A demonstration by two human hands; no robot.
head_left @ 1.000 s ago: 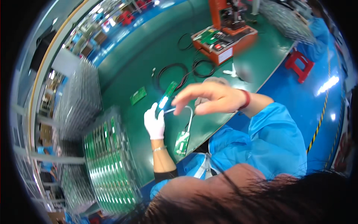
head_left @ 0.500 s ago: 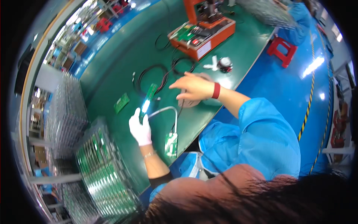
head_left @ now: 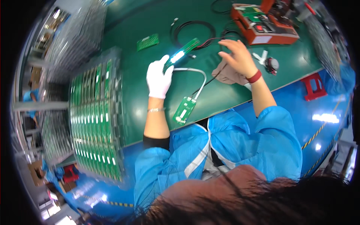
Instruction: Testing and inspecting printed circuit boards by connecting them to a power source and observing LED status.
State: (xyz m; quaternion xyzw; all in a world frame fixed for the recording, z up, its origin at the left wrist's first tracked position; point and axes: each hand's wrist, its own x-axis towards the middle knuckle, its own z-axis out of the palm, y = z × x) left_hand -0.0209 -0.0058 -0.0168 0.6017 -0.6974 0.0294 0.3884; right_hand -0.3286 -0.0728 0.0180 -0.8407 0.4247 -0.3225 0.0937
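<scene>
A white glove covers my left hand, which pinches one end of a narrow green circuit board. The strip is glowing bright white along its middle. From near that hand, a white cable curves to a second green board lying close to the table's front edge. Bare apart from a red wristband, my right hand hovers with fingers apart near a beige cloth-like item. Nothing shows in its grip. A dark cable passes beneath its fingers.
Clear plastic trays of green boards are at left, with stacked trays behind. On the green table lie a loose board, a coiled black cable and a small round device. An orange machine stands at back right.
The whole view has swung round, shifting the table and trays in the picture. My left hand still grips the lit board. My right hand remains with fingers apart near the beige item.
</scene>
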